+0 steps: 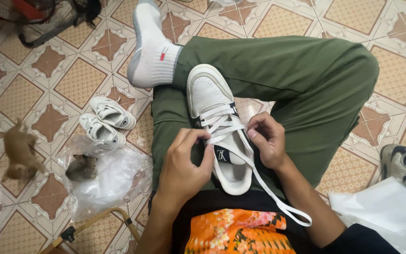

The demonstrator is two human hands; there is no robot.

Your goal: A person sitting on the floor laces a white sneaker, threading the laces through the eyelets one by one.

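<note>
Your left hand (182, 162) pinches the white lace (222, 127) at the left side of the white sneaker (217, 122) lying on your green-trousered lap; your right hand (268, 141) pinches the lace at the sneaker's right side. A loose lace end trails from the sneaker toward your body. Left of the sneaker, a small white pair of shoes (105, 121) sits on the tiled floor (71, 80).

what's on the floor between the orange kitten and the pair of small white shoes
Head view: bare patterned tile floor separates the orange kitten from the small white shoes.

Clear plastic bag (113, 181) on floor, left — white bag (381, 207), right
</note>
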